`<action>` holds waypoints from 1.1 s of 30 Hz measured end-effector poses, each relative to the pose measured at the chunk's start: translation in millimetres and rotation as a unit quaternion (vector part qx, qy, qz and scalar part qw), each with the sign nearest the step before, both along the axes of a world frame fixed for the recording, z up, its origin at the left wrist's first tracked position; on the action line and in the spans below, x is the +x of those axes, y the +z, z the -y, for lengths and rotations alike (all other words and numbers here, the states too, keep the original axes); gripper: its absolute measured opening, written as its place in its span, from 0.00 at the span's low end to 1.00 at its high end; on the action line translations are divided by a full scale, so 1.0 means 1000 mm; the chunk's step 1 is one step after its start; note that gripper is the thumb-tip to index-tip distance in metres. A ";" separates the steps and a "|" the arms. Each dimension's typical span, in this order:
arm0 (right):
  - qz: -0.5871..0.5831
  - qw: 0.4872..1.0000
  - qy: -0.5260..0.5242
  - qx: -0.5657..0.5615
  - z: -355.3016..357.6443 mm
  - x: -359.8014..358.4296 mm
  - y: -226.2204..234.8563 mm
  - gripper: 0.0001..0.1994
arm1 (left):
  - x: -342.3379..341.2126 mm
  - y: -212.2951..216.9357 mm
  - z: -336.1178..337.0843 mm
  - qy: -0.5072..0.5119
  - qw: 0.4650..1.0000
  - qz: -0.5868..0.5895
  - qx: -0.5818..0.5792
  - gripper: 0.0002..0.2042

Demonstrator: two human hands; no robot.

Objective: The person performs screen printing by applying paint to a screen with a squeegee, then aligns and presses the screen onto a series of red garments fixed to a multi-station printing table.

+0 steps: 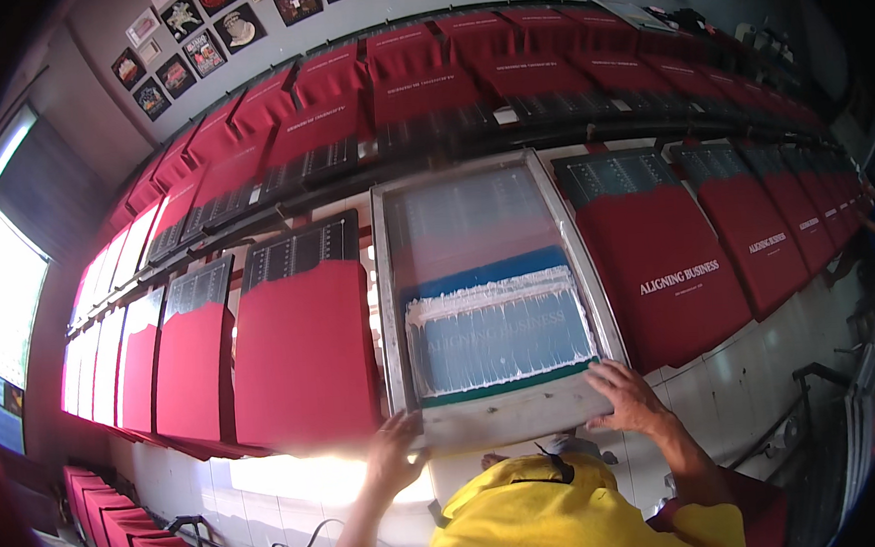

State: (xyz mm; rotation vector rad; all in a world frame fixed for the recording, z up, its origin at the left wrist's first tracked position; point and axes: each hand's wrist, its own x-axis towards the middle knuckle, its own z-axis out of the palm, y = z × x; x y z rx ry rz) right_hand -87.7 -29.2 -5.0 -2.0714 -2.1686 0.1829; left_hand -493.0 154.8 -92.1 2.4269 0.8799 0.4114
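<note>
Both hands grip the near edge of the printing screen point(494, 290): left hand point(397, 458), right hand point(625, 394), over a red shirt point(307, 352) row.

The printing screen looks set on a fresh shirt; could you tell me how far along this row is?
Done: red shirts to the right carry white lettering. In hand: left hand and right hand grip the screen frame, white ink smeared on its mesh. Left: plain red shirts on the left, unprinted.

Both hands grip the near edge of a metal-framed printing screen point(489, 290): left hand point(396, 454) at its lower left corner, right hand point(625, 394) at lower right. White ink streaks its blue mesh. Red garments point(307, 352) lie in rows alongside.
</note>
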 end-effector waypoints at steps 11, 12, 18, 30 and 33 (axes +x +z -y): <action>0.046 0.999 -0.010 0.004 -0.045 0.011 -0.011 0.16 | 0.065 0.015 -0.028 0.006 0.999 -0.050 -0.001 0.12; 0.032 0.999 -0.011 0.024 -0.048 0.010 -0.009 0.11 | 0.066 0.021 -0.029 0.011 0.999 -0.035 -0.008 0.11; 0.018 1.000 -0.001 0.010 -0.025 -0.013 0.001 0.11 | 0.052 0.007 -0.002 0.039 0.999 -0.019 -0.001 0.19; 0.074 0.990 0.020 0.122 -0.103 0.021 -0.030 0.10 | 0.075 -0.020 -0.086 0.017 0.995 0.015 0.093 0.24; 0.056 0.998 -0.011 0.037 -0.144 0.048 -0.027 0.09 | 0.103 -0.007 -0.131 0.014 0.998 0.015 0.052 0.22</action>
